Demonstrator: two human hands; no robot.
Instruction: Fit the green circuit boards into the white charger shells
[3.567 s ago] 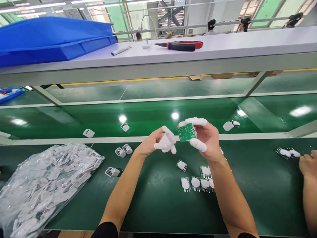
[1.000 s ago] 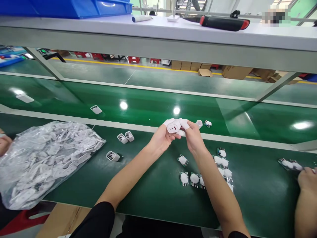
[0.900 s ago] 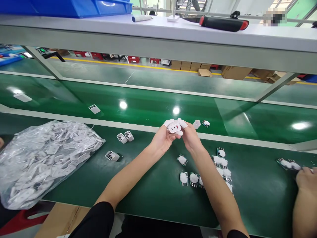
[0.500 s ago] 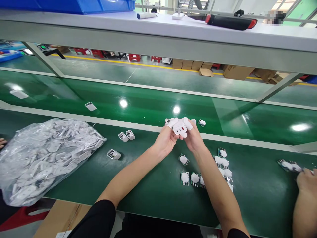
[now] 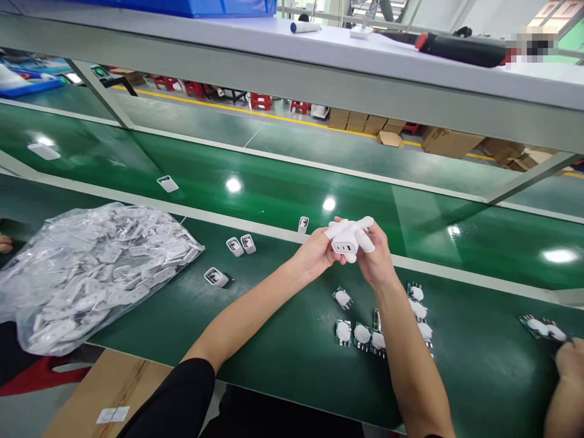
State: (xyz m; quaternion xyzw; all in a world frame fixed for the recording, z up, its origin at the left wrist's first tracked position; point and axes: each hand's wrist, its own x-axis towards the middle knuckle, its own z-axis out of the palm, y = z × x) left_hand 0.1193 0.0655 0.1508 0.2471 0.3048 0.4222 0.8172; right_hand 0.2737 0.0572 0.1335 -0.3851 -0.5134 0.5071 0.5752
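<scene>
A white charger housing with a port face, one port red, is held up over the far edge of the green work surface. My left hand grips its left side, with white covers on some fingertips. At the other side, my right hand has white-covered fingers on the top and right of the charger, closed against it. Below the hands lie circuit boards with white pads, among them a single board and a row beginning with another board. The back of the charger is hidden.
A clear bag of white plastic parts lies at left, near open white housings. One more housing stands by the pale rail. Another person's hand touches boards at right. A shelf spans overhead.
Both hands and the charger sit further right in the picture, as the view has shifted. My right fingers have moved over the charger's top and right side. A housing behind my left hand shows more fully.
</scene>
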